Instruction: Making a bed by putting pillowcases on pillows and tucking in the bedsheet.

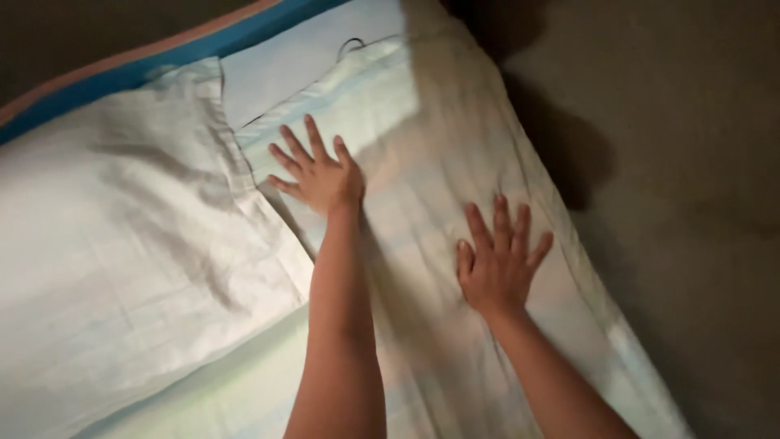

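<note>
A long pale folded cloth with faint blue stripes lies across a light bed surface. My left hand rests flat on its upper left part, fingers spread, close to the cloth's left edge. My right hand presses flat on the cloth lower and to the right, fingers apart. Neither hand holds anything. To the left lies a wrinkled white pillow, its right edge touching the cloth beside my left forearm.
A blue and orange strip borders the bed along the top left. A thin dark cord loop lies on the sheet near the top. Dim brownish floor with shadows lies to the right of the bed.
</note>
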